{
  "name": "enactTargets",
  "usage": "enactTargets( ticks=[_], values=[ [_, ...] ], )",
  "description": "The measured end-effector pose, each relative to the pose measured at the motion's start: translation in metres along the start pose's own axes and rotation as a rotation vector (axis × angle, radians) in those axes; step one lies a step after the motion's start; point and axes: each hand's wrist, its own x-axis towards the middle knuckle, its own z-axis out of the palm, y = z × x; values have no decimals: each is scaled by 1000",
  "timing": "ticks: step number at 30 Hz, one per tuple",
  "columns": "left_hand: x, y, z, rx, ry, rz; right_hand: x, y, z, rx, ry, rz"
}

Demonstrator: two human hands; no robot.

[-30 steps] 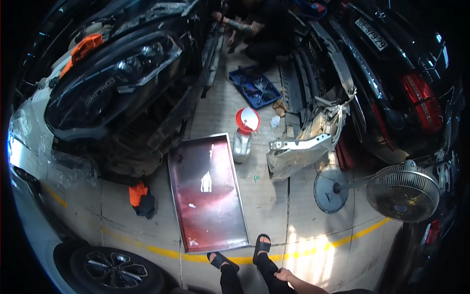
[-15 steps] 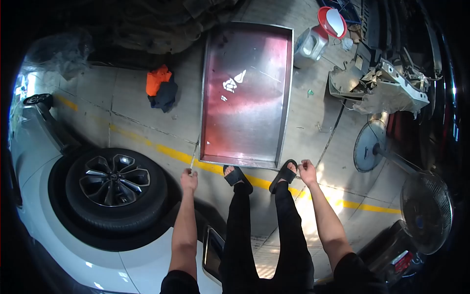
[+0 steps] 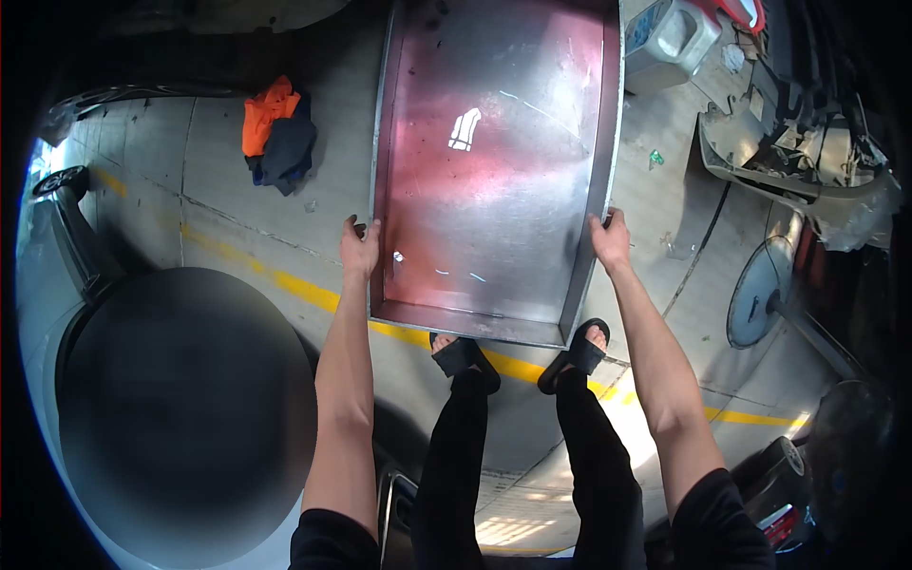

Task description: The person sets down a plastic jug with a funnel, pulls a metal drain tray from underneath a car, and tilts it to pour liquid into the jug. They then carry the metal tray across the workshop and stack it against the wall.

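Note:
A large shallow metal tray [image 3: 494, 214] with raised walls lies on the floor in front of me, its inside shining with reddish reflections. My left hand [image 3: 360, 249] is at its left wall, the thumb close to the rim and a gap between thumb and fingers. At the opposite wall is my right hand [image 3: 611, 242], thumb by the rim and fingers loosely bent outside it. Neither hand is clearly closed round the metal. My sandalled feet [image 3: 463, 356] stand just behind the tray's near edge.
Orange and dark cloth [image 3: 280, 142] lies left of the tray. A plastic jug [image 3: 670, 43] stands at the upper right, above a detached car part [image 3: 788, 152]. A fan's round base [image 3: 760, 290] is at right. A blurred dark disc [image 3: 185, 418] covers the car's wheel area.
Both hands have moved forward from beside my feet to the tray's two side walls. My view has come lower and closer, so the tray looks larger.

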Motion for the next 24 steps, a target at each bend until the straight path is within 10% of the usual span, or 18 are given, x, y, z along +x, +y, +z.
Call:
enactTargets(
  ticks=[24],
  values=[
    [-43,-11,-30,167,0,231,-3,25,-9,128,197,-244]
  ],
)
